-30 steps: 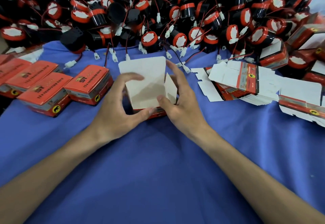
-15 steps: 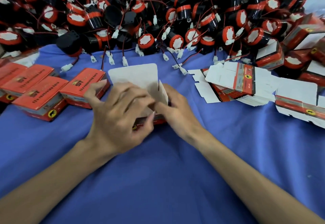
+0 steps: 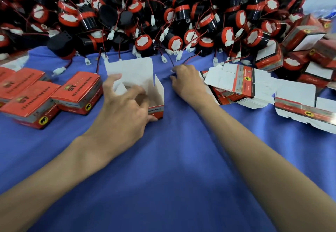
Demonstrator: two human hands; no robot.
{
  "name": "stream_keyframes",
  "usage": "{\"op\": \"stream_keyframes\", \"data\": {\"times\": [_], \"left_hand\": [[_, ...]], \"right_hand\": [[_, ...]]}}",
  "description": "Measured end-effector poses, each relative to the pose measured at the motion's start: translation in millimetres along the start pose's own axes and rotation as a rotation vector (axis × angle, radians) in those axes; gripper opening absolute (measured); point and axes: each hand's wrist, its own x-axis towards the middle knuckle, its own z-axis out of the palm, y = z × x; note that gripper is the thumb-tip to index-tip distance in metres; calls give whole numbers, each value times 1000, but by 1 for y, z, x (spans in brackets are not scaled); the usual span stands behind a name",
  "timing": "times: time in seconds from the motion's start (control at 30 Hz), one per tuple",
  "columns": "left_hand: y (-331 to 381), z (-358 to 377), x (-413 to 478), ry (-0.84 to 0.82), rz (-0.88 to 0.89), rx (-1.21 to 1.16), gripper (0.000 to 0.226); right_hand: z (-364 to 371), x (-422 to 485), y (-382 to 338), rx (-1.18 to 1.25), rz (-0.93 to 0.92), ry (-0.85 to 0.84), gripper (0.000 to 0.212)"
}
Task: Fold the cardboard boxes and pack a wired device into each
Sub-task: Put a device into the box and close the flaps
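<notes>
Since the earlier frames the right hand [image 3: 187, 82] has left the open box [image 3: 158, 95] and now lies just right of it, towards its far corner, while the left hand [image 3: 123, 106] has stayed on the box, which has turned so that its mouth shows. The hands are apart. Left-hand fingers curl over the box's near-left rim and the thumb presses the near face, holding the box upright on the blue desk [image 3: 172, 168] with its lid flap [image 3: 131, 68] standing at the far side. Right-hand fingertips look pinched on a white connector [image 3: 172, 70], though blur leaves the grip uncertain. Its thin wire runs away from the person into the pile of wired devices [image 3: 174, 22] heaped beyond the box; which body it belongs to cannot be told.

Judged step: folding of this box is done and a device is being fetched by its lead. The move turns on one relation: the device lies beyond and slightly right of the box, its wire's long axis pointing roughly at the box mouth, and the right hand is the nearer, so a pull towards the person should bring it over the opening. Tangled leads may drag neighbours along.

Closed boxes [image 3: 78, 91] sit left of the open box, and flat blanks [image 3: 241, 80] are stacked to its right
</notes>
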Motion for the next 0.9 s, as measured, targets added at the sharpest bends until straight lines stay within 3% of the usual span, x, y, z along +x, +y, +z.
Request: {"op": "stream_keyframes", "data": {"times": [0.07, 0.13, 0.23, 0.43, 0.53, 0.6, 0.7, 0.8, 0.9], "left_hand": [[-1, 0, 6, -33, 31, 9, 24], [-4, -4, 16, -150, 28, -7, 22], [-7, 3, 32, -295, 31, 98, 40], [-6, 15, 50, -336, -2, 112, 33], [-11, 17, 54, -335, -16, 99, 38], [-15, 18, 58, -304, -34, 68, 42], [-17, 16, 61, -284, -77, -125, 61], [-23, 5, 59, -343, 20, -314, 85], [-35, -23, 58, -384, 172, -720, 73]], "right_hand": [[-3, -7, -1, 35, -28, 73, 25], [-11, -9, -3, 46, -54, 45, 27], [-39, -3, -10, 85, -62, -22, 29], [-123, -1, -15, 708, -51, -38, 19], [-152, -11, -13, 1080, -127, -36, 19], [-163, -19, -12, 1169, -194, -57, 14], [-174, -28, -17, 1134, -287, -74, 15], [-176, -30, -26, 1156, -289, -84, 17], [-172, -29, -34, 1153, -289, -97, 18]]}}
